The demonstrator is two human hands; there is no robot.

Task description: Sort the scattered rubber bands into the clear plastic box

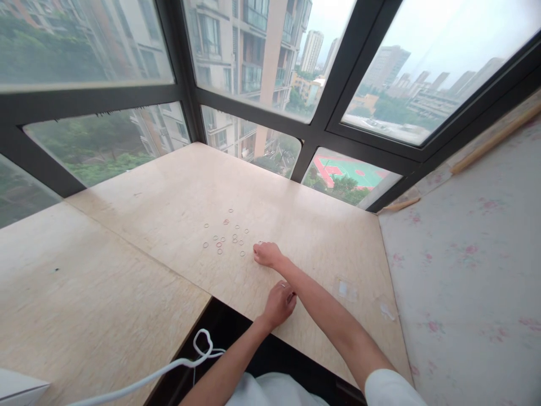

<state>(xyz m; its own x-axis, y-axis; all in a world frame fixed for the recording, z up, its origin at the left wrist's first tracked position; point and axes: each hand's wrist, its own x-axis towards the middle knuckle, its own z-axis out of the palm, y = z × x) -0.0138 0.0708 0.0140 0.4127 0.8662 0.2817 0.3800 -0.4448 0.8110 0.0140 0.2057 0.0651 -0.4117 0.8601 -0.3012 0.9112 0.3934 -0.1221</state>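
Several small thin rings [224, 237], clear and pinkish, lie scattered on the pale marble-like window ledge [169, 203]. My right hand [267, 254] reaches forward and rests on the ledge just right of the rings, fingers curled down; what they pinch is hidden. Nearer to me, my left hand [279, 301] sits on the ledge with its fingers curled together, and I cannot see whether it holds anything.
Dark-framed windows [313, 135] wrap the far side of the ledge, overlooking buildings. A white cable [186, 363] loops at the ledge's near edge over a dark gap. A floral-patterned mat [473, 270] lies on the right. A white object [17, 386] pokes in at bottom left.
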